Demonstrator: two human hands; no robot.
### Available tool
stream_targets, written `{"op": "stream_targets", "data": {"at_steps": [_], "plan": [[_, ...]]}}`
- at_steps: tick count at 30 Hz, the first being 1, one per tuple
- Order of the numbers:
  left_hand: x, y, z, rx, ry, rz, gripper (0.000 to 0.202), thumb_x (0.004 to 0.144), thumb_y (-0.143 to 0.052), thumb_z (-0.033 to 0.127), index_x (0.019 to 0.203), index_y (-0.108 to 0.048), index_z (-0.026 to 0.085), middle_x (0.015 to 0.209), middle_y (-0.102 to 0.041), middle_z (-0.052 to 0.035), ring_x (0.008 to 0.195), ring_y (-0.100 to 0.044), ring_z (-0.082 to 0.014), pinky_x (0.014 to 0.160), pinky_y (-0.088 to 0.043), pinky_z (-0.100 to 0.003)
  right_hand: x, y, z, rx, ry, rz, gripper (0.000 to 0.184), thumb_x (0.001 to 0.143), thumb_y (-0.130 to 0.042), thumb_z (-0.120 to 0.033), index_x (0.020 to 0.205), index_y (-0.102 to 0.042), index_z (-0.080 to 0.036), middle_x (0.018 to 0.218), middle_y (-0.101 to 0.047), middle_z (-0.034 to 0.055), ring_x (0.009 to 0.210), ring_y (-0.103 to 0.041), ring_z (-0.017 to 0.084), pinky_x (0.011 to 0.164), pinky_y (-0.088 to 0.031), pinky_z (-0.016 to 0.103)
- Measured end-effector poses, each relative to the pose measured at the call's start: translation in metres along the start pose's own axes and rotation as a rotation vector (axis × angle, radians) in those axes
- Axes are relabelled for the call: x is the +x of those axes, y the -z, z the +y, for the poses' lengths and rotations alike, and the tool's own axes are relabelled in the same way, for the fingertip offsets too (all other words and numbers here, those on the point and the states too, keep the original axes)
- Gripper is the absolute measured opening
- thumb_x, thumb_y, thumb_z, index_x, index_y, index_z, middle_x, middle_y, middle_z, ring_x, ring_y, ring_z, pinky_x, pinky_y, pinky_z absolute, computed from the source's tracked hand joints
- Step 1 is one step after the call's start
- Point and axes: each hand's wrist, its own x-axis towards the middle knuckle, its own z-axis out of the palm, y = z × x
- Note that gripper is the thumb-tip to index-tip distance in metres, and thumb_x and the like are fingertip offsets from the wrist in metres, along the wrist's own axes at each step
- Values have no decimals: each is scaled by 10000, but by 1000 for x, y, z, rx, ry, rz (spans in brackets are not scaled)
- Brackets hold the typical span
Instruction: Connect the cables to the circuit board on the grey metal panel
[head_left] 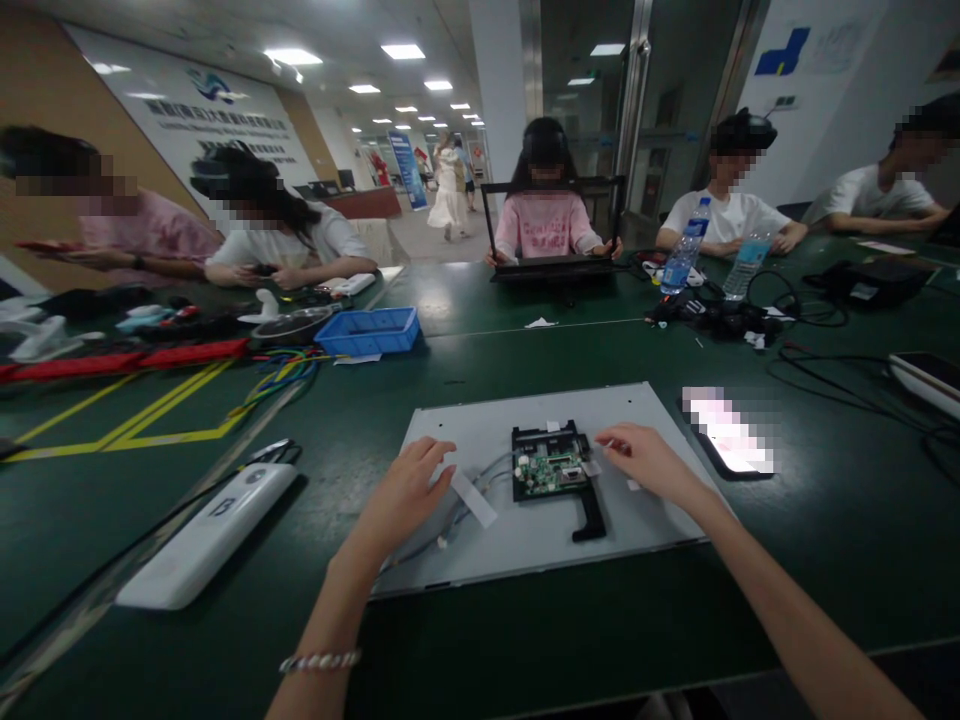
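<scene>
A flat light-grey panel lies on the green table in front of me. Near its middle sits a black plastic bracket with a green circuit board in it. My left hand hovers over the panel's left part, fingers apart and holding nothing. Beneath it runs a grey cable with a strip of white tape across it. To the right of the board is my right hand, its fingers loosely bent and apart, with nothing visible in them. Its fingertips are near a small piece of tape.
On the left lies a white power bank with a black cable. A lit phone rests right of the panel. Beyond are a blue bin, water bottles and black cables. Several people sit around the table; one holds a black frame.
</scene>
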Motion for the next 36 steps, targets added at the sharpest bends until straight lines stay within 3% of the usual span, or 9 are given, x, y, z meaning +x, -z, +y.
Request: {"op": "stream_targets", "data": {"at_steps": [4, 16, 24, 31, 36], "plan": [[0, -1, 0, 30, -29, -31, 240, 909, -379, 288, 1080, -527, 205, 1055, -523, -65, 1021, -498, -230, 902, -388, -385, -3, -4, 2, 65, -12, -25, 235, 806, -522, -196, 1006, -644, -182, 999, -626, 72, 810, -603, 161, 720, -491, 305], [1, -1, 2, 93, -51, -21, 280, 911, -357, 276, 1095, -550, 188, 1059, -529, -76, 1015, -502, -221, 899, -398, -379, -3, -8, -5, 55, -31, -90, 166, 749, -619, -212, 912, -651, -217, 979, -571, 48, 866, -556, 177, 769, -443, 329], [1, -1, 2, 95, -52, -24, 273, 908, -367, 279, 1077, -563, 189, 1053, -536, -72, 1007, -508, -221, 895, -404, -376, -4, -9, 0, 229, -82, -86, 79, 783, -555, -227, 841, -603, -201, 766, -633, 0, 716, -592, 146, 649, -449, 269], [1, -3, 2, 96, -46, -24, 295, 909, -364, 292, 1122, -542, 195, 1088, -531, -75, 1022, -507, -222, 913, -396, -385, -3, 5, 22, 23, -209, 130, 112, 765, -533, -241, 800, -628, -194, 765, -653, 29, 713, -607, 160, 676, -451, 281], [0, -4, 1, 89, -7, -22, 334, 911, -360, 337, 1170, -518, 199, 1126, -526, -80, 1030, -515, -230, 919, -395, -388, -7, 10, 23, -164, -236, 209, 185, 791, -520, -259, 922, -633, -194, 964, -614, 60, 691, -599, 143, 679, -445, 290]]}}
